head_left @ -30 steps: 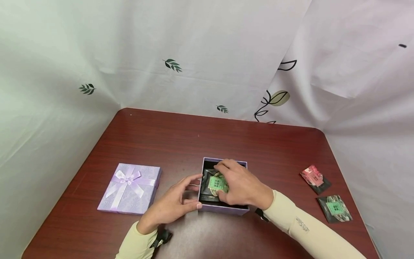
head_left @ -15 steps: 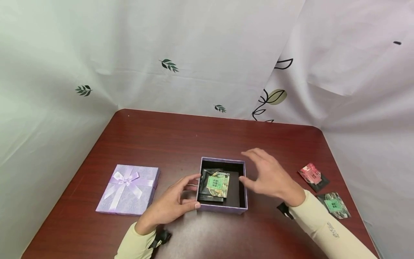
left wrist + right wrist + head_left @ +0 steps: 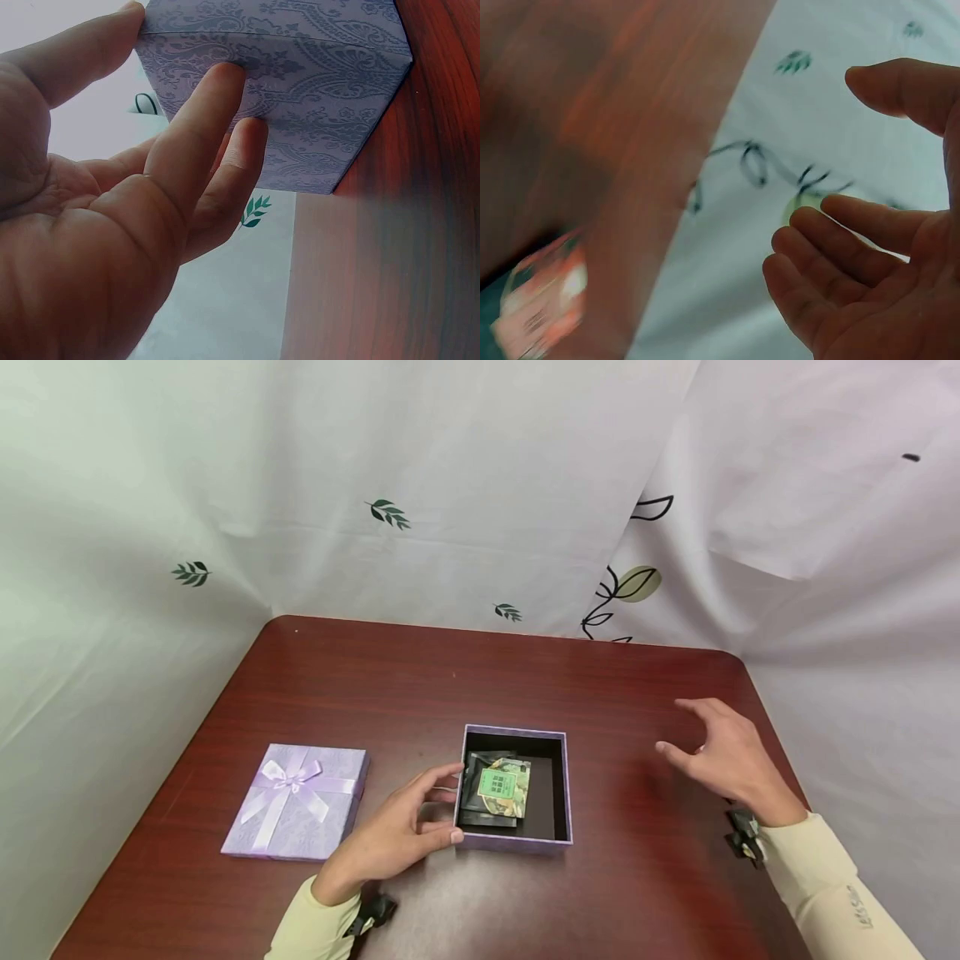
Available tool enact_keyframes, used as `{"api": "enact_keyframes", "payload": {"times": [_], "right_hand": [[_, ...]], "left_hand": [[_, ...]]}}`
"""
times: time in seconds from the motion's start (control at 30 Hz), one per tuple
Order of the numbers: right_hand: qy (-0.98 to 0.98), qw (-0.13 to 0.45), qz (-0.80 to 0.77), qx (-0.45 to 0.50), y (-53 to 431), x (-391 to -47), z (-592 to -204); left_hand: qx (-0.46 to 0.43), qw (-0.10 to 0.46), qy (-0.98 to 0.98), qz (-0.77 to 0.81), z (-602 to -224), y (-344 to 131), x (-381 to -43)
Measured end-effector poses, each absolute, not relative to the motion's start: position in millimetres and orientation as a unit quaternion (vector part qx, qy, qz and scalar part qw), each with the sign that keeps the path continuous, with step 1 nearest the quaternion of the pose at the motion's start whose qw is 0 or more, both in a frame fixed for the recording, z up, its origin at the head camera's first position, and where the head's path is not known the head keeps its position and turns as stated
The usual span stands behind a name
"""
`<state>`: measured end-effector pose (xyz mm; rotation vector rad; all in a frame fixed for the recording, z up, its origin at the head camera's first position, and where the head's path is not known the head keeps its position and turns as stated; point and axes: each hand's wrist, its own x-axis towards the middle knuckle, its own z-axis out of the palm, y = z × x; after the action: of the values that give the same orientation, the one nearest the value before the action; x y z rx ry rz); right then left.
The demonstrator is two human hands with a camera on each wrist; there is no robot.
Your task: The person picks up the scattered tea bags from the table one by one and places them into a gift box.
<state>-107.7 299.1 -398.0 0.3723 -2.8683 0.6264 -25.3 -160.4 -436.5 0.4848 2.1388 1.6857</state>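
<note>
A purple patterned gift box [image 3: 517, 846] stands uncovered near the middle of the table, its inside black. My left hand [image 3: 386, 839] rests against its left side, thumb at the near corner; the left wrist view shows the fingertips at the patterned wall [image 3: 315, 105]. Inside, toward the left, lies a flat black sachet with a green label [image 3: 498, 785], overlapping another dark sachet [image 3: 487, 819]. My right hand [image 3: 723, 756] is over the table's right side, fingers spread and holding nothing. A blurred sachet with a red label [image 3: 544, 300] shows beyond it in the right wrist view.
The purple lid [image 3: 341, 818] with a ribbon bow lies left of the box. A dark red wooden table [image 3: 420, 668] carries everything, with a white leaf-printed cloth [image 3: 450, 485] hanging behind and at both sides.
My right hand has let go of the green-labelled sachet in the box, come out and moved right, now covering the sachets at the right in the head view. My left hand stays at the box.
</note>
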Motion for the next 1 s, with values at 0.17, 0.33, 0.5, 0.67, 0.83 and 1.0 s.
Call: {"api": "enact_keyframes", "payload": {"times": [0.17,0.33,0.5,0.67,0.83,1.0], "right_hand": [[-0.972,0.066,0.206,0.089,329.3,-108.8,-412.8],[-0.977,0.05,0.196,0.07,349.9,-108.1,-431.3],[-0.979,0.052,0.188,0.06,366.3,-110.8,-448.7],[-0.98,0.05,0.183,0.055,379.7,-113.8,-460.6],[-0.982,0.036,0.177,0.057,387.9,-113.9,-466.3],[-0.984,0.026,0.171,0.05,391.5,-114.4,-469.3]], "left_hand": [[0.166,0.186,0.763,0.596,-437.1,-160.0,-25.3],[0.165,0.186,0.765,0.594,-437.5,-160.5,-24.3],[0.172,0.179,0.766,0.593,-438.2,-161.0,-24.1],[0.166,0.179,0.767,0.594,-438.5,-160.5,-24.2],[0.161,0.183,0.765,0.596,-438.3,-159.8,-24.6],[0.161,0.182,0.766,0.594,-437.7,-159.4,-25.2]]}}
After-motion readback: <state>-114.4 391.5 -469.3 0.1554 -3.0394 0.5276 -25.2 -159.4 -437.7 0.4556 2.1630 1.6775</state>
